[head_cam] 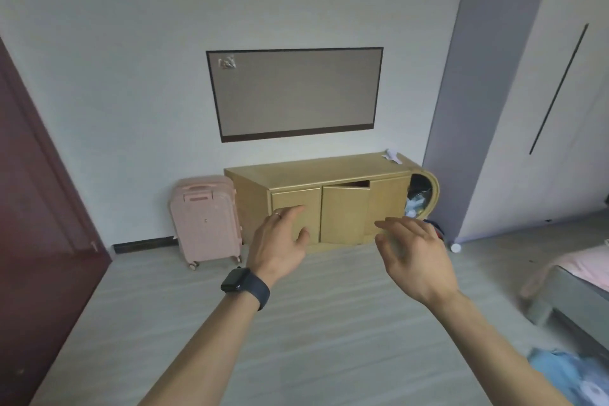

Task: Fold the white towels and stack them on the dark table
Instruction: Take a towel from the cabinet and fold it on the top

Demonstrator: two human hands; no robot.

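Both bare arms stretch forward above a pale floor (329,333), the left hand (280,242) and right hand (416,255) raised with backs to the camera, fingers loosely spread and holding nothing, a dark watch (244,284) on the left wrist; beyond stand a yellow cabinet (342,208) and pink suitcase (206,219). Where the white towels lie cannot be told

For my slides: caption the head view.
Open left hand and open right hand raised before tan cabinet beside pink suitcase.

left hand (281,241), right hand (413,252), outstretched, fingers relaxed
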